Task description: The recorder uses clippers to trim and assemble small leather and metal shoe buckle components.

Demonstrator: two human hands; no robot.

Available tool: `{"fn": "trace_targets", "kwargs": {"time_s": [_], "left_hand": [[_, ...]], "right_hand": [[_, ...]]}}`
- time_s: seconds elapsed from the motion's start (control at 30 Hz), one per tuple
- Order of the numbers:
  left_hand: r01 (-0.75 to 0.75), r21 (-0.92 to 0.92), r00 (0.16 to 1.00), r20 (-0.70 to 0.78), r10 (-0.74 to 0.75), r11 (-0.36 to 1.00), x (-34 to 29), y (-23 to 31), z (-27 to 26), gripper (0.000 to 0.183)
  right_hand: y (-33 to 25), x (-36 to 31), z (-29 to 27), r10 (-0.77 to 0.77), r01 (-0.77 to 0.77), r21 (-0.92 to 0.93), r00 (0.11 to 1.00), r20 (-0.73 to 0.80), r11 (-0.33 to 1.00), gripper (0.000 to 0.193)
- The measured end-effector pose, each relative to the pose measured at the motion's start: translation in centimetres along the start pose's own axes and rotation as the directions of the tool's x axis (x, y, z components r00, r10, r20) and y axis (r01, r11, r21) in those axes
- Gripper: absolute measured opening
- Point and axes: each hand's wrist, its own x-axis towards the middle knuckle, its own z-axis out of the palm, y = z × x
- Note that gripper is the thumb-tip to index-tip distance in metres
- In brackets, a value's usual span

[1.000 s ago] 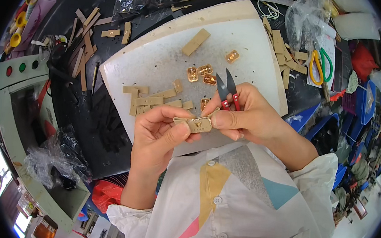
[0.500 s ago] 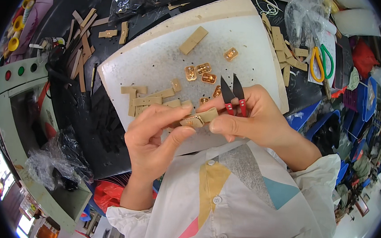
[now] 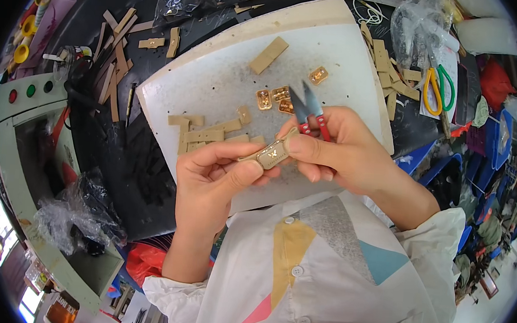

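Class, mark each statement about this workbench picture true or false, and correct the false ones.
1. Both hands hold one tan strip. True.
2. The right hand also holds red-handled snips. True.
3. The white board is bare. False: tan pieces and small metal plates lie on it.
4. The green-and-yellow scissors are in the left hand. False: they lie at the right of the bench, untouched.
5. The snips' blades point away from the person. True.
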Motion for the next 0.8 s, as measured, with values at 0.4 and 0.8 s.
{"fn": "trace_targets", "kwargs": {"time_s": [0.4, 0.8], "left_hand": [[0.115, -0.276, 0.993, -0.001, -0.120, 0.954, 0.7, 0.0, -0.3, 0.020], [0.024, -0.076, 0.999, -0.020, -0.026, 0.997, 0.5, -1.4, -0.6, 0.012]], "right_hand": [[1.7, 0.7, 0.1, -0.065, 0.068, 0.074, 0.997, -0.036, 0.995, 0.020], [2.2, 0.6, 0.1, -0.120, 0.115, -0.068, 0.991, -0.062, 0.991, 0.022]]}}
